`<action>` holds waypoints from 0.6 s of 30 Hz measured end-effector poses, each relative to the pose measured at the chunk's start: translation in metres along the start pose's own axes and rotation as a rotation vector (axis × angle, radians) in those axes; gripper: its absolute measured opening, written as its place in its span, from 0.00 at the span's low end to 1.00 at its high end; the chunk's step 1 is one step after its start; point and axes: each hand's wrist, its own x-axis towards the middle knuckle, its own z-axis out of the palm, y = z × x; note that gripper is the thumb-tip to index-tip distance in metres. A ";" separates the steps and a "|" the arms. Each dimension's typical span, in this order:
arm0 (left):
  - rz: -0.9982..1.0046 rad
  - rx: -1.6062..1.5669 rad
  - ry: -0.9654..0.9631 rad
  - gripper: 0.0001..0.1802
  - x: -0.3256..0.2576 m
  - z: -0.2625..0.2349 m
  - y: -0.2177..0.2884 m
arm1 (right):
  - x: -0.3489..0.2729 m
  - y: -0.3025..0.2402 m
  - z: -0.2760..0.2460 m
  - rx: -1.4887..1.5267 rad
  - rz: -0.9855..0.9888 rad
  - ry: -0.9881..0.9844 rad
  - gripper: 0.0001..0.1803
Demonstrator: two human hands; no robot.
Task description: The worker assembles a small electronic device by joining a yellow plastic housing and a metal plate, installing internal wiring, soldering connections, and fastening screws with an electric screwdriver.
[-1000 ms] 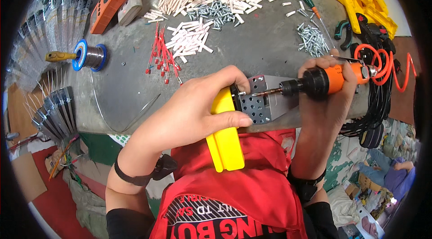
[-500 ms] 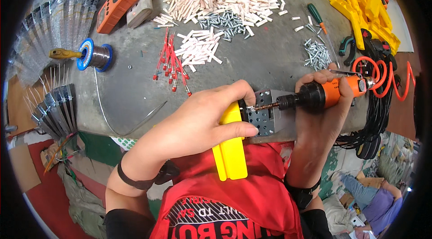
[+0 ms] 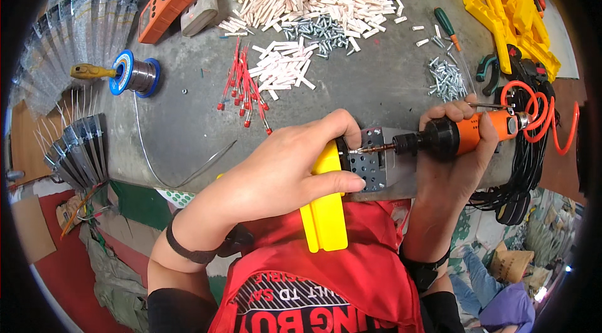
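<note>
Hands work close together at the near edge of the desk. The left hand is clenched around a yellow plastic part and the perforated metal bracket seated against it, thumb under, fingers curled over the top. The right hand is wrapped around an orange and black powered screwdriver, which lies level, its long axis running left to right. Its bit points toward the left hand and meets the bracket's face at one of the holes; whether a screw sits on the tip cannot be told. The bracket thus lies directly left of the right hand, in line with the tool, while the yellow part's long axis runs crosswise to it, toward the person's body. The left hand is the nearer one to the bracket, touching it.

Beyond the hands lie a pile of silver screws, white plastic pieces, red-tipped wires and a stack of yellow parts. Far to the left of the left hand sits a solder spool. A coiled orange hose trails off the tool to the right.
</note>
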 end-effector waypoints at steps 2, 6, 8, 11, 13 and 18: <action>-0.023 -0.002 0.005 0.25 -0.001 0.001 0.002 | 0.001 0.001 -0.001 0.010 0.013 -0.019 0.18; -0.024 -0.038 0.030 0.28 0.000 0.003 0.000 | 0.004 0.002 -0.004 0.003 0.029 -0.006 0.18; -0.049 -0.040 0.002 0.28 0.002 0.001 0.005 | 0.006 0.000 -0.004 -0.004 0.024 0.003 0.19; -0.078 -0.050 -0.022 0.29 0.003 0.001 0.005 | 0.009 -0.003 0.001 -0.074 0.054 0.057 0.18; -0.080 -0.063 -0.024 0.29 0.003 0.002 0.004 | 0.007 0.002 0.004 -0.071 0.056 0.074 0.18; -0.055 -0.084 0.041 0.31 -0.001 0.005 0.001 | 0.001 0.007 0.005 -0.084 0.042 0.004 0.17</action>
